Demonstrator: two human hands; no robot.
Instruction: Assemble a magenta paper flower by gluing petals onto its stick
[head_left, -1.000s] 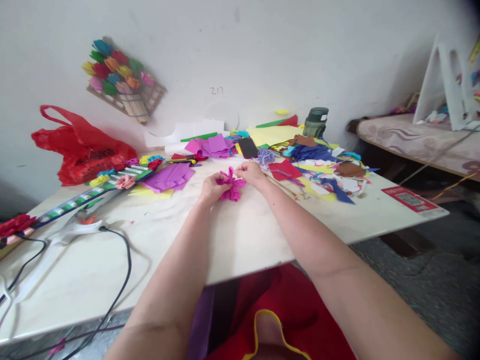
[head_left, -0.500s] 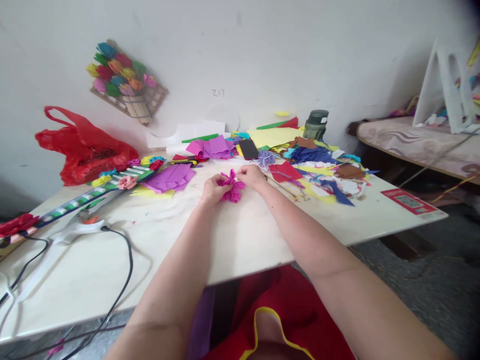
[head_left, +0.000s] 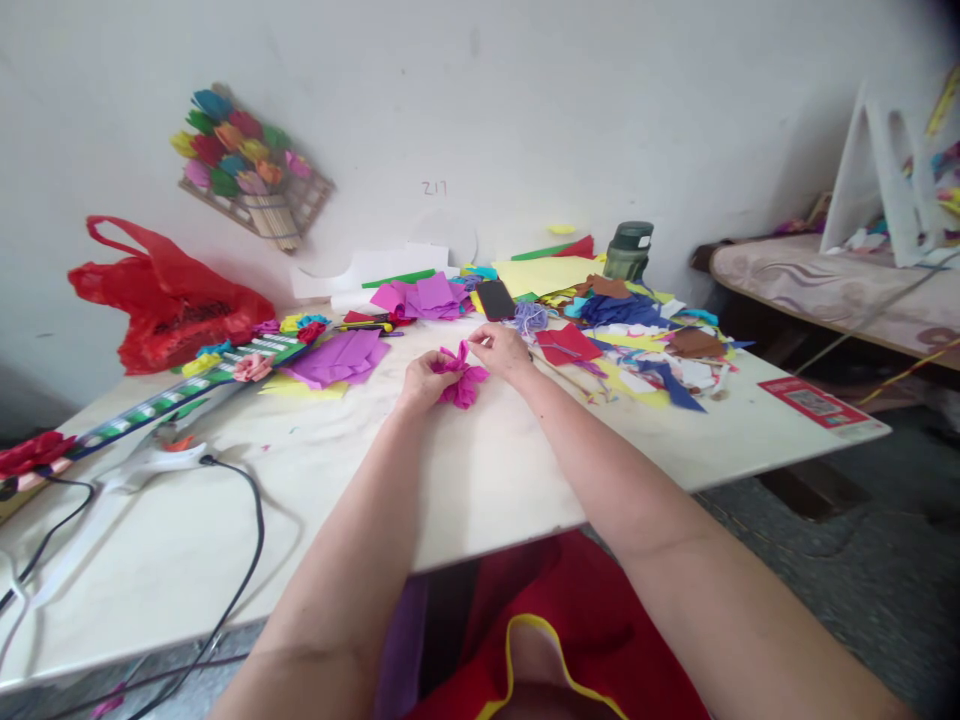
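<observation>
A magenta paper flower (head_left: 465, 385) with ruffled petals is held just over the table, between my two hands. My left hand (head_left: 427, 380) grips it from the left, thumb and fingers pinched near its middle. From the upper right, my right hand (head_left: 501, 350) has its fingertips pinched at the edge of an upright petal. The fingers partly cover the flower's centre. Behind the hands lie a black phone (head_left: 495, 299) and a stack of magenta and purple paper (head_left: 424, 297). A red paper piece (head_left: 566, 345) rests right of my right hand.
On the left are a glue gun (head_left: 161, 458) with a black cord, a flower-trimmed strip (head_left: 150, 410) and a red plastic bag (head_left: 169, 310). Coloured paper scraps (head_left: 630, 312) and a green bottle (head_left: 628, 252) occupy the right rear. The table's front edge (head_left: 495, 545) runs below my forearms.
My right fingertips have shifted slightly at the upper petal, which stands a little more apart. My left hand keeps its hold on the flower. The view has moved very slightly.
</observation>
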